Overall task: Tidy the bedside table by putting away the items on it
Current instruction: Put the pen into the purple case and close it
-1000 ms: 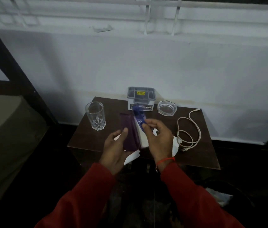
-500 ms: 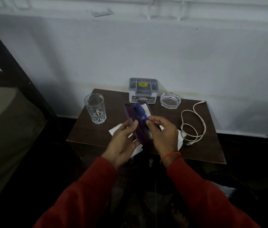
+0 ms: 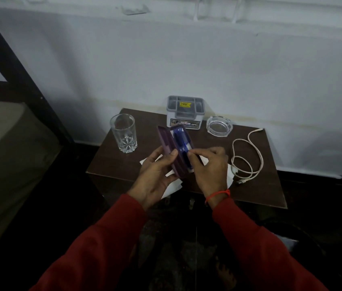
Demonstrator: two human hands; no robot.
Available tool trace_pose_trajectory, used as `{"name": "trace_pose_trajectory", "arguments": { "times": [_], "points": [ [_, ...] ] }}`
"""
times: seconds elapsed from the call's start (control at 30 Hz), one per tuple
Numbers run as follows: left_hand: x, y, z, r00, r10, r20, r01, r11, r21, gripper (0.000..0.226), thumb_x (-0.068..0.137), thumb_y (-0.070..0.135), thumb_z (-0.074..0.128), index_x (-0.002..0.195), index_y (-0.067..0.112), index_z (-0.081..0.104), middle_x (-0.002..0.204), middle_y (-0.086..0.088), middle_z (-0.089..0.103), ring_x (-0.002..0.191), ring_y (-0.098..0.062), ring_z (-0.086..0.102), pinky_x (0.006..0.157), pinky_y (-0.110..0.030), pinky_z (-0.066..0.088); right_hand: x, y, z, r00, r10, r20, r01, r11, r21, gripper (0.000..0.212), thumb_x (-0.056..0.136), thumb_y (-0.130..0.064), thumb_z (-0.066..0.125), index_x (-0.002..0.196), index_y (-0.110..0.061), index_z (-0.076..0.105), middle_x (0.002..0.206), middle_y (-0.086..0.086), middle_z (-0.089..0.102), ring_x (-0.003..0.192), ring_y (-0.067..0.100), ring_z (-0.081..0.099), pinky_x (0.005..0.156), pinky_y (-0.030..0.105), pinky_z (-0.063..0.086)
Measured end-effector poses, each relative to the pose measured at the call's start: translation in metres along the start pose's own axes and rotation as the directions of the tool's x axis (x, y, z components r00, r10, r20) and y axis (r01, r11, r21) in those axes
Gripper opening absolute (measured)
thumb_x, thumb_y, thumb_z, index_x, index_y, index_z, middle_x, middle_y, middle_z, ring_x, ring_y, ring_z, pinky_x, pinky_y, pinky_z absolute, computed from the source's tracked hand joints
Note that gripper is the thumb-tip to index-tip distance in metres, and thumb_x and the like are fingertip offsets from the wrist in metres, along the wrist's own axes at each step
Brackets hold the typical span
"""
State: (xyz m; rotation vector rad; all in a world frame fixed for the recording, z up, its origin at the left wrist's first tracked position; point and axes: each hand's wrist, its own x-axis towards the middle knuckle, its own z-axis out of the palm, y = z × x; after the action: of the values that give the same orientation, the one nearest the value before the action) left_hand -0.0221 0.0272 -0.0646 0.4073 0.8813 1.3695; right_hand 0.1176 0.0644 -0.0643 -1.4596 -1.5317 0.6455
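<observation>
Above the dark brown bedside table [image 3: 269,185] I hold an open purple case [image 3: 167,143], hinged like a book. My left hand [image 3: 155,175] grips its left flap, thumb on the inner face. My right hand [image 3: 208,169] pinches a blue object [image 3: 179,139] that lies in the case's right half against a white lining. On the table stand a clear drinking glass [image 3: 124,133], a grey compartment box [image 3: 185,111] with a label, and a glass ashtray [image 3: 219,125]. A white cable [image 3: 248,158] lies coiled at the right. White paper [image 3: 174,186] lies under my hands.
A white wall [image 3: 187,59] rises directly behind the table. A dark bed frame post [image 3: 18,66] and a mattress [image 3: 2,143] stand to the left. The floor [image 3: 334,217] around the table is dark.
The case's left flap has swung up toward the right half, narrowing the opening. My left thumb now presses on the flap. The view has tilted down slightly.
</observation>
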Motion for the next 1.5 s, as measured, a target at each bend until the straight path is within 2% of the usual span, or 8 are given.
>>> {"name": "trace_pose_trajectory", "arguments": {
  "times": [0.1,0.23,0.5,0.77,0.87,1.0,1.23,1.5],
  "points": [
    [0.0,0.001,0.0,1.0,-0.018,0.024,0.018,1.0,0.004,0.048,0.083,0.012,0.076,0.129,0.01,0.065,0.113,-0.012,0.075,0.092,-0.022,0.076,0.072,-0.039,0.062,0.004,0.0,-0.004,0.995,0.092,0.033,-0.096,0.983,0.154,0.015,0.092,-0.025,0.068,0.105,-0.023,0.075,0.112,0.002,0.06,0.107,0.011,0.057,0.092,0.027,0.05],
    [0.0,-0.003,0.003,0.999,-0.043,0.025,0.039,0.992,0.118,0.054,0.076,0.017,0.082,0.127,0.009,0.065,0.118,-0.018,0.072,0.096,-0.023,0.075,0.074,-0.041,0.062,0.008,-0.003,-0.01,0.873,0.3,0.384,-0.455,0.785,0.42,0.024,0.097,-0.009,0.058,0.111,-0.022,0.073,0.088,0.0,0.076,0.077,0.013,0.071,0.068,0.033,0.061],
    [0.003,-0.007,0.002,0.997,-0.02,-0.068,0.031,0.986,0.166,0.073,0.065,0.024,0.09,0.13,0.02,0.055,0.119,-0.007,0.073,0.098,-0.021,0.077,0.069,-0.036,0.061,0.004,-0.007,-0.009,0.878,0.142,0.457,-0.374,0.8,0.469,0.022,0.099,-0.024,0.057,0.11,-0.019,0.076,0.107,0.003,0.078,0.105,0.022,0.072,0.095,0.052,0.056],
    [-0.001,-0.002,0.001,0.997,-0.04,-0.069,0.052,0.98,0.19,0.075,0.066,0.039,0.089,0.127,0.026,0.047,0.11,0.001,0.073,0.094,-0.015,0.076,0.071,-0.038,0.062,-0.001,-0.004,-0.006,0.796,0.011,0.605,-0.444,0.689,0.572,0.026,0.098,-0.023,0.055,0.119,-0.017,0.07,0.123,0.011,0.071,0.118,0.029,0.065,0.102,0.043,0.051],
    [-0.002,-0.001,0.009,0.991,-0.046,-0.127,0.073,0.973,0.217,0.078,0.074,0.054,0.074,0.136,0.016,0.046,0.127,-0.009,0.068,0.113,-0.024,0.07,0.091,-0.053,0.059,-0.005,-0.005,-0.002,0.762,-0.018,0.647,-0.478,0.659,0.581,0.037,0.092,-0.024,0.064,0.127,-0.013,0.065,0.126,0.012,0.07,0.121,0.028,0.063,0.105,0.04,0.05],
    [0.001,0.004,0.016,0.976,-0.014,-0.217,0.07,0.965,0.252,0.061,0.099,0.058,0.044,0.141,0.014,0.042,0.133,-0.014,0.064,0.117,-0.032,0.065,0.097,-0.054,0.051,-0.005,-0.005,0.002,0.83,0.023,0.558,-0.397,0.727,0.56,0.039,0.088,-0.01,0.072,0.126,-0.009,0.065,0.121,0.012,0.071,0.11,0.027,0.066,0.101,0.049,0.05],
    [0.002,0.014,0.0,0.98,0.031,-0.199,0.031,0.953,0.302,0.015,0.09,0.037,0.072,0.103,0.028,0.071,0.1,0.009,0.075,0.101,-0.017,0.064,0.088,-0.041,0.04,0.0,-0.003,-0.002,0.815,0.118,0.567,-0.481,0.683,0.55,0.026,0.09,-0.008,0.067,0.116,-0.008,0.069,0.115,0.019,0.072,0.095,0.03,0.069,0.076,0.045,0.062],
    [0.002,0.014,0.0,0.956,0.039,-0.291,0.0,0.991,0.136,0.024,0.087,0.031,0.076,0.109,0.023,0.071,0.093,0.005,0.077,0.086,-0.019,0.071,0.074,-0.032,0.054,0.003,-0.007,-0.002,0.782,0.193,0.593,-0.578,0.578,0.575,0.037,0.09,-0.004,0.067,0.125,-0.006,0.059,0.119,0.019,0.067,0.09,0.026,0.069,0.076,0.035,0.06]
  ]
}}
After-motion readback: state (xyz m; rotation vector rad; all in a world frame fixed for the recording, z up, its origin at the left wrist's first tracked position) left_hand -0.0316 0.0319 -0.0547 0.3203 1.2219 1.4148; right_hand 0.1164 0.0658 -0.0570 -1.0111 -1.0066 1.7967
